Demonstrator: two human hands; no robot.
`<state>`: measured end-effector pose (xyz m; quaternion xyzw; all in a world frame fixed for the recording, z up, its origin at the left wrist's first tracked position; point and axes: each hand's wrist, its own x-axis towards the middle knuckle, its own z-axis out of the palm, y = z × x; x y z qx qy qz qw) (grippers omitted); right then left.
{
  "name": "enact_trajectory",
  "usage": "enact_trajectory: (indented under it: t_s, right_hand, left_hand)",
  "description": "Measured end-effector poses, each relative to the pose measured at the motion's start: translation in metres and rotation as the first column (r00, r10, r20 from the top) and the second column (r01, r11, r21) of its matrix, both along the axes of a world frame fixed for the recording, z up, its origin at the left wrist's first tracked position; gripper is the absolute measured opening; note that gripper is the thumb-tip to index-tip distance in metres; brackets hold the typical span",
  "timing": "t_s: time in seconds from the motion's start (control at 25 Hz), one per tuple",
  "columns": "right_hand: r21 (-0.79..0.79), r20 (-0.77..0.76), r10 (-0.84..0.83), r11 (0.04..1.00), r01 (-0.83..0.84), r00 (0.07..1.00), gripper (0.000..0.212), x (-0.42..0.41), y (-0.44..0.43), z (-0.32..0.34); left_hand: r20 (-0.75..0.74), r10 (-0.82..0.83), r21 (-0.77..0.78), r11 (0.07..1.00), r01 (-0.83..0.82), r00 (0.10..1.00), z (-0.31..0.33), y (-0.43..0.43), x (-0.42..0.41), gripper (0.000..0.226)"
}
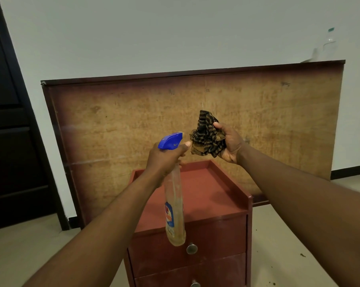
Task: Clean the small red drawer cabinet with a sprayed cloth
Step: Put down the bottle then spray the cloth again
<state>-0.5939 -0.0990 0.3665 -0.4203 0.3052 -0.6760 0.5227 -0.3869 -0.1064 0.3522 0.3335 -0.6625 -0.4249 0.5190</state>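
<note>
1. both forearms fill the near edge of the view, reaching forward over the small red drawer cabinet (197, 195), which stands on the floor directly below the hands, its rimmed top bare and its two round-knobbed drawers closed.
2. left hand (164, 158) is wrapped around the neck of the spray bottle (175, 208), fingers closed at the trigger; whether the trigger is being squeezed cannot be told. the clear body hangs down in front of the cabinet while the blue nozzle (171, 140) points right, toward the cloth, so any mist should land on fabric rather than wood.
3. right hand (230, 143) is cupped and closed on the bunched brown-and-black striped cloth (207, 134), thumb on top, palm turned toward the nozzle. holding it just beside the spray head, above the cabinet, seems meant to catch the spray and keep drips over the piece being cleaned.
4. judging from this, the cloth is being wetted and wiping has not begun; the top looks dull and dry.
5. behind the cabinet a large worn wooden board (195, 121) leans against the pale wall, with a clear plastic bottle (328, 44) near its upper right corner and a dark door (9, 121) at far left.
</note>
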Motion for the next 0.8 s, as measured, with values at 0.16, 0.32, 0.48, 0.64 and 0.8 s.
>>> enact_trajectory:
  t_s: [0.16, 0.32, 0.48, 0.64, 0.8]
  right_hand:
    - [0.0, -0.01, -0.008, 1.0, 0.008, 1.0, 0.046, -0.004, 0.003, 0.0]
    - [0.002, -0.016, -0.015, 1.0, 0.015, 1.0, 0.038, -0.003, 0.003, -0.001]
    - [0.016, -0.057, -0.064, 0.998, 0.065, 0.996, 0.04, 0.004, -0.001, -0.004]
    - [-0.003, -0.172, -0.254, 0.966, 0.257, 0.952, 0.039, 0.009, -0.011, -0.007]
    - [-0.114, -0.37, -0.46, 0.885, 0.451, 0.807, 0.015, 0.034, -0.015, -0.005]
  left_hand:
    - [0.018, -0.015, 0.018, 1.0, 0.014, 1.0, 0.001, 0.002, -0.003, 0.03]
    - [0.025, -0.011, 0.036, 0.999, 0.011, 1.0, -0.002, 0.001, -0.002, 0.028]
    - [0.052, 0.006, 0.035, 0.999, -0.007, 0.999, -0.004, 0.001, 0.005, 0.028]
    - [0.14, 0.238, -0.094, 0.969, -0.226, 0.961, -0.003, -0.002, 0.016, 0.028]
    - [0.151, 0.396, -0.187, 0.911, -0.367, 0.906, 0.003, -0.004, 0.034, 0.02]
